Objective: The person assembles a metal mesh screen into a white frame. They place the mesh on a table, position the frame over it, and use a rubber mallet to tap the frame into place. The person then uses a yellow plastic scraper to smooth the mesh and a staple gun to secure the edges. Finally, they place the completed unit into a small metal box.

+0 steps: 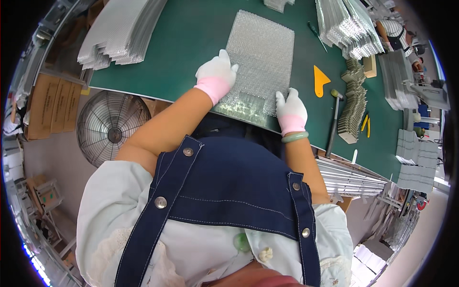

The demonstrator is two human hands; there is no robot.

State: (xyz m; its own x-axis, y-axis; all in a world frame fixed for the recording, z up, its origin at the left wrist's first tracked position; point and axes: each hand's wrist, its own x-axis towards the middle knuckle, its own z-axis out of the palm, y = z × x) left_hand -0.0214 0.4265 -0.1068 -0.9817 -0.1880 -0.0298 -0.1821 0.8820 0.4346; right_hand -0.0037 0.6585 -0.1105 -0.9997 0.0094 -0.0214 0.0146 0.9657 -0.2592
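A silvery honeycomb mesh sheet [260, 57] lies flat on the green table [191, 38]. My left hand [216, 71], in a white glove with a pink cuff, presses on the sheet's near left edge with fingers spread. At the near right corner my right hand [289, 109], gloved the same way, rests with fingers together on the mesh. A green bangle [294, 137] circles my right wrist. A flat shiny plate [241, 103] shows under the sheet's near end between my hands.
A stack of mesh panels [119, 31] sits at the far left, another pile [349, 26] at the far right. An orange scraper [320, 80], a mallet [334, 122], folded metal strips [356, 105] and yellow-handled tools [366, 123] lie right. A fan [112, 126] stands below the table edge.
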